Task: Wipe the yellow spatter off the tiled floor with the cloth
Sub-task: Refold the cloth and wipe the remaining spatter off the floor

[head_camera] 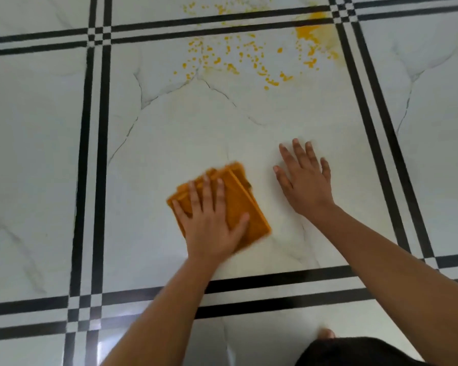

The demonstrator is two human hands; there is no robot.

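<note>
The yellow spatter (238, 56) lies at the far end of the big white tile, a scatter of small drops running from the middle toward the right, with a denser smeared patch (311, 33) at the far right, just beside the black border lines. A few more drops sit beyond the far border on the next tile. Well apart from all this, on the near half of the same tile, our left hand (212, 225) presses the folded orange cloth (238, 204) flat on the floor (183, 128). The fingers (205, 191) of that hand are spread over the cloth, bearing down on it and not gripping it; the cloth's edges look blurred. Our right hand (306, 180) rests palm down on bare tile just to the right of the cloth, fingers apart, holding nothing, and we judge it a brace.

We take this as the wiping step, with the visible spatter not yet reached: the tile around the cloth shows no yellow. The next move, as we see it, calls for pushing the cloth far and right across the tile into the drops, keeping the palm flat, then working over the thick patch by the border.
</note>
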